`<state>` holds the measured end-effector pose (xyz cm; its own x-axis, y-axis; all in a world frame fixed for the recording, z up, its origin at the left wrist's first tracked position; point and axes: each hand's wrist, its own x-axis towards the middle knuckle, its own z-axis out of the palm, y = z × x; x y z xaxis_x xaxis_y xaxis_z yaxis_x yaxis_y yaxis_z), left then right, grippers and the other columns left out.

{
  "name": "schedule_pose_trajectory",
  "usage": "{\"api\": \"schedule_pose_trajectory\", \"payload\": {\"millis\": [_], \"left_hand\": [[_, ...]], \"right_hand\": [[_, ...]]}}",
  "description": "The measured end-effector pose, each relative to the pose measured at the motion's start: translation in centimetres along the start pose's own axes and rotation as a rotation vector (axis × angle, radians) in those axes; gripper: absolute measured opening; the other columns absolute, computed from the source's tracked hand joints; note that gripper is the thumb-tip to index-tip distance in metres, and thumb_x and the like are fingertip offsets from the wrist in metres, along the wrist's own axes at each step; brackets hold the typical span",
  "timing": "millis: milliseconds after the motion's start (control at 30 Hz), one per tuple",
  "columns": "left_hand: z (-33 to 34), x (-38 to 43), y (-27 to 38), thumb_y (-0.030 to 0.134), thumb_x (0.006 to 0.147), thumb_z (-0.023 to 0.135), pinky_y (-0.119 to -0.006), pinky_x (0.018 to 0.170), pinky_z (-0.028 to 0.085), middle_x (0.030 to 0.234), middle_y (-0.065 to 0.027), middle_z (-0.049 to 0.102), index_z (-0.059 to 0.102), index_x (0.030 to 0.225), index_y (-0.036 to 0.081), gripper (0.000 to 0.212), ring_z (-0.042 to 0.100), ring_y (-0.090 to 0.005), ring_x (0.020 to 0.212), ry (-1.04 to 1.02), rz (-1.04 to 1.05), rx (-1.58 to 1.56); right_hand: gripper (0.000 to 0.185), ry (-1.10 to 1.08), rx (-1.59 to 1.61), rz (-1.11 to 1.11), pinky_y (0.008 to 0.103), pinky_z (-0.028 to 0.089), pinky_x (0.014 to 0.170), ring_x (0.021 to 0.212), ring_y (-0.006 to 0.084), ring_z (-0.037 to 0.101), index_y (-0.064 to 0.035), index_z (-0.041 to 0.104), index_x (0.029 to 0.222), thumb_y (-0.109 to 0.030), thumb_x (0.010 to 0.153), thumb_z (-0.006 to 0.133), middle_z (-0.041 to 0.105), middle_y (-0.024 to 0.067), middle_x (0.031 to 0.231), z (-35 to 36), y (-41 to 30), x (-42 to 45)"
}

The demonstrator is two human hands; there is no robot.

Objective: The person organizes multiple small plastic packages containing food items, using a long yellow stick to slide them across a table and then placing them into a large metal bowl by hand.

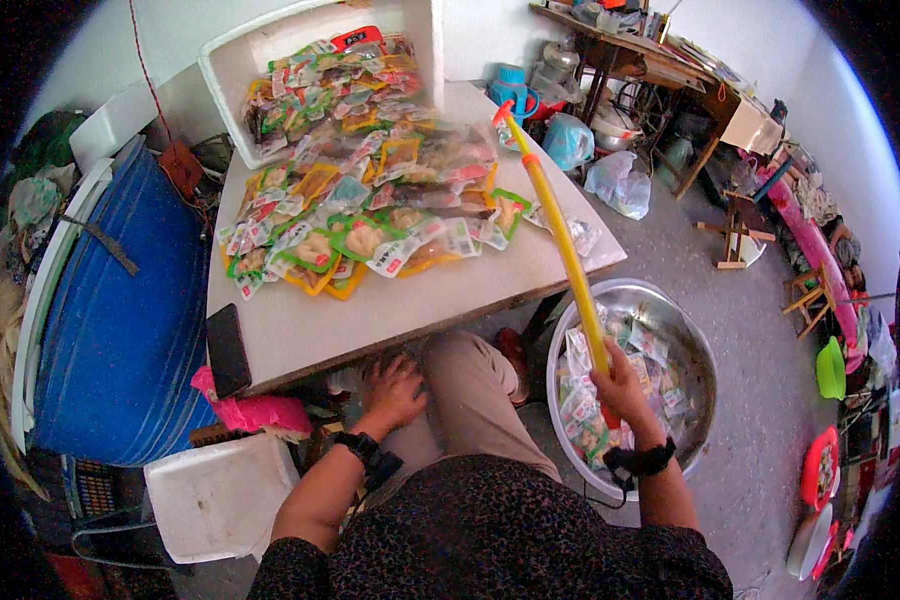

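Observation:
My right hand (621, 386) grips the lower end of a yellow tubular stick (559, 229) with a red tip. The stick slants up across the table's right edge, its tip near a small packet at the back right. Empty, my left hand (396, 394) rests on my left knee, fingers apart. Vacuum-sealed food packets (405, 225) are heaped on the white table (300, 334) and spill from a tipped foam box (225, 112). Below my right hand, a round metal basin (709, 360) on the floor holds many more small packets (585, 420).
A black phone (229, 349) lies at the table's left corner, above pink cloth (259, 416). Left stands a large blue tub (127, 315); a white foam container (217, 499) is nearer me. Plastic bags (621, 184), a blue jug (511, 86) and a wooden stool (736, 229) stand beyond.

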<state>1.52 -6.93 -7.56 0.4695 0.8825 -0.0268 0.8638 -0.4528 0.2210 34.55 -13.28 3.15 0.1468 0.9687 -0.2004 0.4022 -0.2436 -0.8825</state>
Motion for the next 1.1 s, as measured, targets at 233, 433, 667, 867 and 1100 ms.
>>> {"api": "schedule_pose_trajectory", "payload": {"millis": [233,433,667,867,1100], "left_hand": [[-0.3,0.0,0.2,0.031,0.067,0.044,-0.048,0.089,0.012,0.111,-0.0068,0.038,0.052,0.089,0.012,0.031,0.025,-0.0218,0.11,0.01,-0.034,0.012],[-0.4,0.0,0.5,0.031,0.068,0.043,-0.047,0.09,0.011,0.113,-0.0061,0.037,0.052,0.09,0.013,0.031,0.024,-0.0215,0.111,-0.017,-0.039,-0.063],[-0.1,0.1,0.2,0.031,0.068,0.042,-0.047,0.09,0.01,0.113,-0.0066,0.037,0.052,0.091,0.012,0.032,0.022,-0.0219,0.112,-0.046,-0.034,-0.006],[0.2,0.1,0.3,0.03,0.066,0.043,-0.049,0.089,0.011,0.112,-0.0072,0.038,0.054,0.088,0.01,0.031,0.023,-0.0226,0.111,-0.009,-0.018,-0.015],[0.5,0.1,0.3,0.03,0.065,0.044,-0.05,0.088,0.013,0.11,-0.0078,0.039,0.055,0.083,0.009,0.03,0.024,-0.0233,0.11,0.067,0.011,-0.027]], "right_hand": [[0.049,0.085,-0.246,-0.094,0.0296,0.041,0.053,0.059,0.0198,0.05,-0.0078,0.029,0.113,-0.014,0.069,0.05,0.051,0.0136,0.073,-1.7,-1.9,7.2],[0.047,0.076,-0.343,-0.258,0.03,0.041,0.055,0.062,0.0224,0.05,-0.0075,0.031,0.111,-0.013,0.068,0.05,0.051,0.0149,0.077,-0.9,0.7,6.9],[0.05,-0.145,-0.131,-0.014,0.0236,0.039,0.048,0.054,0.0116,0.045,-0.0051,0.026,0.113,-0.01,0.07,0.049,0.047,0.0061,0.072,0.1,-2.3,0.2],[0.055,-0.25,-0.017,0.107,0.0232,0.039,0.047,0.053,0.0121,0.046,-0.0069,0.017,0.118,-0.01,0.072,0.048,0.049,0.0064,0.074,-0.2,-0.9,-3.7],[0.054,-0.229,0.1,0.114,0.0224,0.039,0.047,0.054,0.011,0.046,-0.0064,0.02,0.116,-0.008,0.071,0.05,0.048,0.0056,0.073,-0.5,1.4,-6.9]]}}
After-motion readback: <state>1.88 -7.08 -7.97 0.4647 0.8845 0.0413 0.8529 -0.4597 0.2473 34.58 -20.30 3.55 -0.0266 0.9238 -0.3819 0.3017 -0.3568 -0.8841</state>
